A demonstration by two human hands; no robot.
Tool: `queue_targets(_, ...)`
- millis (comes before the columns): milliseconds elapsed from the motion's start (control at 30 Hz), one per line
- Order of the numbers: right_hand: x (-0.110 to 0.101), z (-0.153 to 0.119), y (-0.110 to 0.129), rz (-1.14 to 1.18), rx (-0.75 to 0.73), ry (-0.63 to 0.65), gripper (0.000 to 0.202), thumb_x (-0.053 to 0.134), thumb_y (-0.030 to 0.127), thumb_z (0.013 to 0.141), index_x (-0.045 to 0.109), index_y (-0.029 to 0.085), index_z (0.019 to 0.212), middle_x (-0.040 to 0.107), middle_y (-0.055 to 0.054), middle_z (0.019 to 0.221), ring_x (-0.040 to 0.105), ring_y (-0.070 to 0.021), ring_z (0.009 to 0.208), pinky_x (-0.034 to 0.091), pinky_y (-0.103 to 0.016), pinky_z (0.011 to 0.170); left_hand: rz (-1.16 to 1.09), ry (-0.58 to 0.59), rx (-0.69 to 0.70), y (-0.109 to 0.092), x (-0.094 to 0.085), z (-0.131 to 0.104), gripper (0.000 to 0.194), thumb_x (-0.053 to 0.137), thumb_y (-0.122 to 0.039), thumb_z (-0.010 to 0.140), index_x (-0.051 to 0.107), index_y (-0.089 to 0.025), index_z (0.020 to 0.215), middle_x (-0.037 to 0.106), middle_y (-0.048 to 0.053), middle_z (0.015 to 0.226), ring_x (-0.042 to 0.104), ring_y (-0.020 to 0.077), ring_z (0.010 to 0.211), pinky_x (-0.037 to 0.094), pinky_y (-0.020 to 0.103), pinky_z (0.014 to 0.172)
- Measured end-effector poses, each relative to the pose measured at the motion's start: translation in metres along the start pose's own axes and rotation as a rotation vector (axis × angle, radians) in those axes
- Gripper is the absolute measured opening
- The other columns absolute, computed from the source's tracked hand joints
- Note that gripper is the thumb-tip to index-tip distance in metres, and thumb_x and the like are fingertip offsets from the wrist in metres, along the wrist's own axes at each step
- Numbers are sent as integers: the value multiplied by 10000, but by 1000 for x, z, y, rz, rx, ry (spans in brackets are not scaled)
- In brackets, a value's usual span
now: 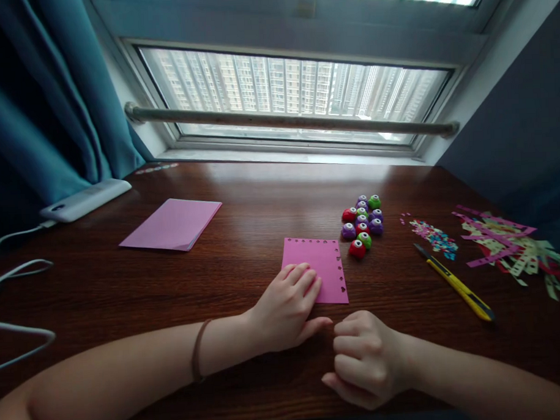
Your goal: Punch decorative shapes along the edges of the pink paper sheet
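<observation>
A bright pink sheet (325, 263) lies on the brown table, with small shaped holes punched along its top and right edges. My left hand (290, 304) rests palm down on the sheet's lower left part, fingers spread a little and thumb out to the right. Just below the sheet, my right hand (363, 360) is curled on the table, and whatever its fingers may hold is hidden. Several red, green and purple craft punches (362, 228) stand in a cluster to the right of the sheet.
Pale pink sheets (173, 225) lie on the left, near a white device (87, 200) with a cable. On the right are a yellow cutter (461, 288) with its blade out, small paper bits (435, 238) and paper strips (515, 244). A window is behind the table.
</observation>
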State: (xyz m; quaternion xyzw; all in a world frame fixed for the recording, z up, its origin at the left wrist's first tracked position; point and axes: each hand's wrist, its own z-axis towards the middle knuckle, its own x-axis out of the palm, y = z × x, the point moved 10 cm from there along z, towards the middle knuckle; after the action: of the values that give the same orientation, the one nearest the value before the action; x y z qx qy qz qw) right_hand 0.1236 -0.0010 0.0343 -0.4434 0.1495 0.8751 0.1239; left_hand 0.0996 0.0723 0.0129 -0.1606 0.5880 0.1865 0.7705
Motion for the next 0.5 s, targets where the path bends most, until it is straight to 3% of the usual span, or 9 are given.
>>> queue_targets(267, 2, 0, 5, -20, -20, -25, 316, 489, 242, 778, 363, 171, 498, 382, 24, 444, 287, -97, 405, 187, -254, 427, 42, -97, 37, -5, -8, -2, 493, 438, -445, 854, 527, -52, 1138, 542, 197, 1151, 467, 330, 1115, 366, 479, 950)
queue_targets(367, 3, -1, 6, -9, -36, -46, 314, 485, 254, 772, 360, 173, 496, 380, 23, 436, 287, -98, 403, 195, -253, 418, -4, -194, 160, -21, -26, -7, 411, 401, -287, 864, 492, -58, 1193, 533, 178, 1192, 441, 311, 1168, 362, 471, 971)
queue_targets(500, 14, -5, 8, -42, -68, -36, 269, 493, 323, 745, 409, 181, 532, 446, 37, 478, 370, -92, 432, 294, -237, 434, -83, -141, 248, -49, -36, -15, 395, 380, -348, 875, 503, -181, 1212, 552, 131, 1181, 511, 262, 1113, 431, 440, 919)
